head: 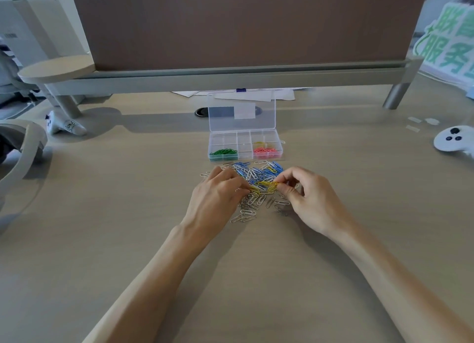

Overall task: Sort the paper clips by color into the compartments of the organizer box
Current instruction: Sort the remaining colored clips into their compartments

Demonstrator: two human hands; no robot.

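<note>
A clear plastic organizer box (243, 134) stands open on the desk, its lid tilted back. Green clips (223, 152) fill its front left compartment, pink clips (264, 150) the front right, and a few yellow clips (259, 144) lie just behind the pink. In front of the box lies a loose pile of blue (269, 170), white, silver (246, 212) and yellow clips (264, 186). My left hand (218, 196) rests on the pile's left side, fingertips pinching yellow clips. My right hand (307, 199) pinches yellow clips at the pile's right side.
A raised shelf with a brown panel (246, 70) spans the back of the desk. White controllers lie at the far left (64, 125) and far right (452, 138). A headset (18, 150) sits at the left edge. Papers (243, 94) lie behind the box.
</note>
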